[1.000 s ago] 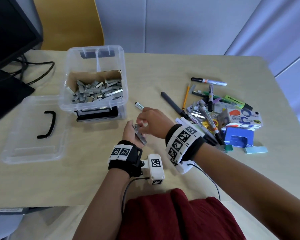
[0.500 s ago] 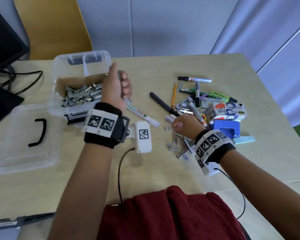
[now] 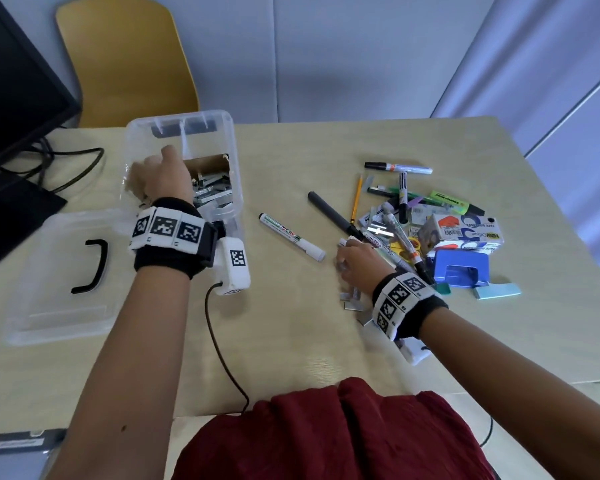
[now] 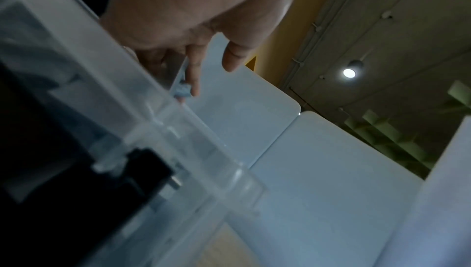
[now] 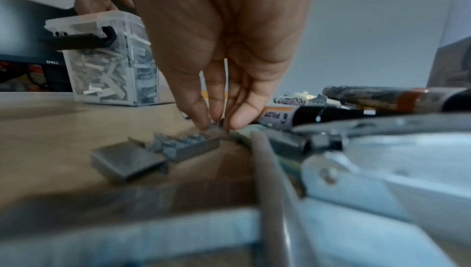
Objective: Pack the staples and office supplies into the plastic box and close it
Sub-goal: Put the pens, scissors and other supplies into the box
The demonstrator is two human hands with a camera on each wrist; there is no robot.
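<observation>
The clear plastic box (image 3: 235,168) stands open at the back left, with a heap of grey staple strips (image 3: 212,192) in it. My left hand (image 3: 160,178) hovers palm down over the box. In the left wrist view a grey staple strip (image 4: 182,88) lies between the fingers of the left hand (image 4: 211,80), thumb apart, above the box rim (image 4: 127,94). My right hand (image 3: 355,258) is down on the table by the loose staples (image 3: 352,303). There the right hand (image 5: 219,125) pinches the end of a staple strip (image 5: 188,144) with its fingertips.
The clear lid (image 3: 49,306) with a black handle lies left of the box. A green-white marker (image 3: 291,236) and a black pen (image 3: 329,213) lie mid-table. Markers, a tape box (image 3: 465,230) and a blue hole punch (image 3: 461,268) are piled at the right. A monitor (image 3: 14,81) stands far left.
My left hand took the staples from in front of me up and over the box. My right hand went right to the loose staples and now pinches one.
</observation>
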